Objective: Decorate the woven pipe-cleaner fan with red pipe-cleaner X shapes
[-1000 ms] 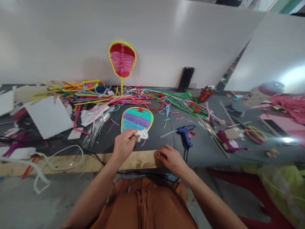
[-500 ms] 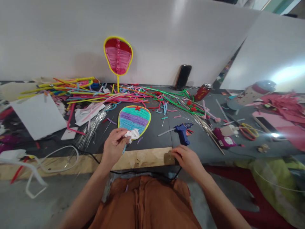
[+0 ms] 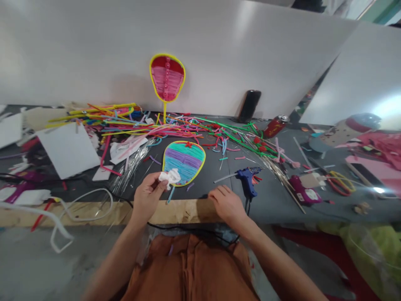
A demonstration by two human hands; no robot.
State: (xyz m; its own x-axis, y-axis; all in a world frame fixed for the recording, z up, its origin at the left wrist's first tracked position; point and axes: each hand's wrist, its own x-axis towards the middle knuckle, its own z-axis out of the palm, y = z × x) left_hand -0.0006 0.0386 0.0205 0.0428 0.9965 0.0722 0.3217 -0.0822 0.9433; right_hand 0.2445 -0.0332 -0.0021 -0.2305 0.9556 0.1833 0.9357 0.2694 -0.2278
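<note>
My left hand (image 3: 147, 196) pinches a crumpled white tissue (image 3: 171, 177) between thumb and fingers. The tissue overlaps the lower left edge of a fan-shaped piece (image 3: 184, 159) lying on the dark table. Teal, purple and blue bands fill that piece, with a yellow rim and a small red bow at the top. A short light-blue stem (image 3: 171, 195) points from its lower end toward me. Over the wooden front edge, my right hand (image 3: 228, 205) rests palm down, fingers loosely bent, with nothing visible in it. To its right lies a blue hot glue gun (image 3: 247, 182).
Against the white panel stands a pink and red fan (image 3: 167, 79). Colourful pipe cleaners (image 3: 125, 121) pile up at the back left. A phone (image 3: 249, 105), a red can (image 3: 276, 126) and scissors (image 3: 341, 184) sit to the right. White cables (image 3: 90, 218) loop at the front left.
My right hand has moved left along the front edge and turned palm down. My left hand still holds the tissue by the fan-shaped piece. The camera view has shifted slightly.
</note>
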